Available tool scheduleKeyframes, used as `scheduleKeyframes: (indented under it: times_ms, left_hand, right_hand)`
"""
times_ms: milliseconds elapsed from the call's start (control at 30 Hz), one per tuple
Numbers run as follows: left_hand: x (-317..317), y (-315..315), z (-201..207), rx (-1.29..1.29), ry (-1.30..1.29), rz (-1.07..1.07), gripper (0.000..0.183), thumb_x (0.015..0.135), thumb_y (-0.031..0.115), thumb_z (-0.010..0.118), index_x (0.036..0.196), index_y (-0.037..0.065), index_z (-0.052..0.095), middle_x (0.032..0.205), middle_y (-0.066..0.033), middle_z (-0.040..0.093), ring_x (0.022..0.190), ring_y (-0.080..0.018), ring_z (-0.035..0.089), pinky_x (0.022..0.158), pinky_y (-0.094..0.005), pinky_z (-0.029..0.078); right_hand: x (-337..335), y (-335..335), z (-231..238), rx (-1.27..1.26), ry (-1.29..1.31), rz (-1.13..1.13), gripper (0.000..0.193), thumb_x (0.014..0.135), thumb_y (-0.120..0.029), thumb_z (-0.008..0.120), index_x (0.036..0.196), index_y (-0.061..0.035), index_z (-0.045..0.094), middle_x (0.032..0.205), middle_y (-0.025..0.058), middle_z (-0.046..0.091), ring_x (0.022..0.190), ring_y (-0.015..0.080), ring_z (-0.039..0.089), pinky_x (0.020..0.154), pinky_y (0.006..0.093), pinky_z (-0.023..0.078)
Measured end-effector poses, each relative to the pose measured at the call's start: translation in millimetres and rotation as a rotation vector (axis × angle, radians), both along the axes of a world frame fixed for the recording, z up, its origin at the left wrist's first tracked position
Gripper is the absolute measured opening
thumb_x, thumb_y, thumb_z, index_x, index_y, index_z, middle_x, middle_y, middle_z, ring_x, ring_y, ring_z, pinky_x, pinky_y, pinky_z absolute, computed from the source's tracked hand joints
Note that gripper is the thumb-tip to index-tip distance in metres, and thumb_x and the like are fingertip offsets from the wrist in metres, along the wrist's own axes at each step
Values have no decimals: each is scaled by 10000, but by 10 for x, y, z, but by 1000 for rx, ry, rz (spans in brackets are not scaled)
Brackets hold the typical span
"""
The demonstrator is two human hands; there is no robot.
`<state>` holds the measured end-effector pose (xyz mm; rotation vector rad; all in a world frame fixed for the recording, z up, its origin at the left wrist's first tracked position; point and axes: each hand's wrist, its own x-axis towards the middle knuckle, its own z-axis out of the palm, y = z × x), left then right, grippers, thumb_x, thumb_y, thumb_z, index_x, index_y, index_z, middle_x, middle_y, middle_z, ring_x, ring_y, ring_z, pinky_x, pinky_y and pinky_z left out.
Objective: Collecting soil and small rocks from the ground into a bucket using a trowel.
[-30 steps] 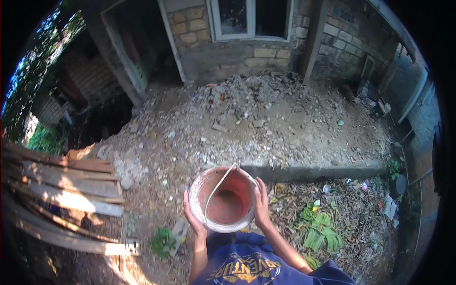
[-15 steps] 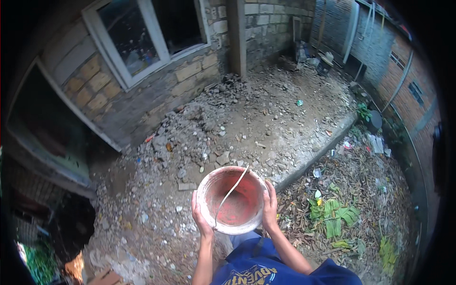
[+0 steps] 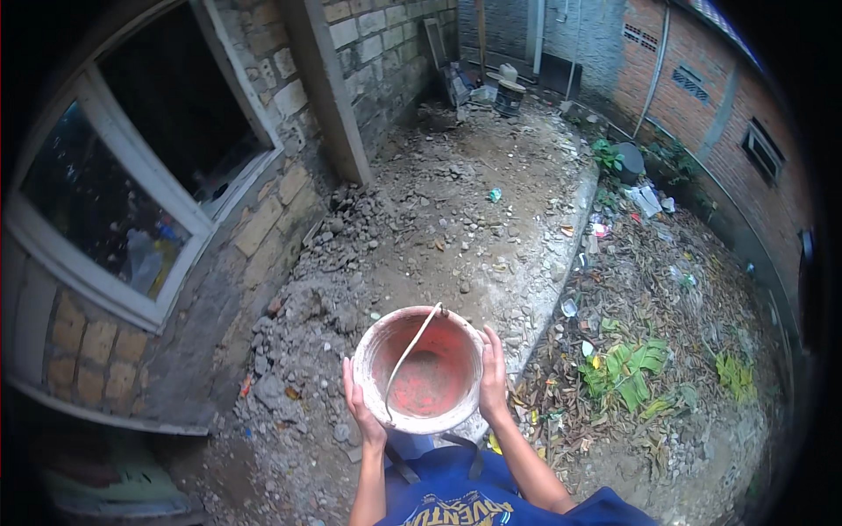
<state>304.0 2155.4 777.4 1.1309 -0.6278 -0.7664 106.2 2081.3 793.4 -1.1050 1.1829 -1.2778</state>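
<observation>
Bail-handled bucket (image 3: pixel 430 373), red inside, pale-rimmed: near, centre, mouth facing the camera. I am clamping it between left hand (image 3: pixel 363 412) and right hand (image 3: pixel 495 377), fingers stretching along opposite sides. Balanced pressure is serving best around uneven rubble (image 3: pixel 294 351), left.

Head-height fisheye view, downward
</observation>
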Motion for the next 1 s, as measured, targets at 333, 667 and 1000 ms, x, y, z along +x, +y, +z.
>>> scheduleKeyframes:
  times_ms: [333,667,1000]
  left_hand:
    - [1053,-2491,451,-147,-161,-555,1485,577,678,877,1595,9,27,1594,-229,244,1465,-347,309,1210,-486,260]
    - [720,-4970,584,-71,-91,-685,986,827,204,585,1608,38,8,1588,-257,244,1463,-347,305,1216,-451,218]
    - [98,-7323,410,72,-56,-567,752,904,29,429,1601,11,148,1644,-206,199,1512,-293,231,1236,-392,143]
  right_hand:
    - [711,-1994,256,140,-130,-285,570,1089,-447,364,1490,-43,399,1468,185,455,1359,270,448,1143,381,333]
    - [541,-3741,437,32,-127,-577,583,1088,-441,350,1480,-10,388,1478,184,442,1385,265,410,1156,401,324]
    - [-82,-6200,259,-5,-147,-642,474,1083,-310,397,1420,17,461,1440,158,479,1357,256,434,1150,376,308]
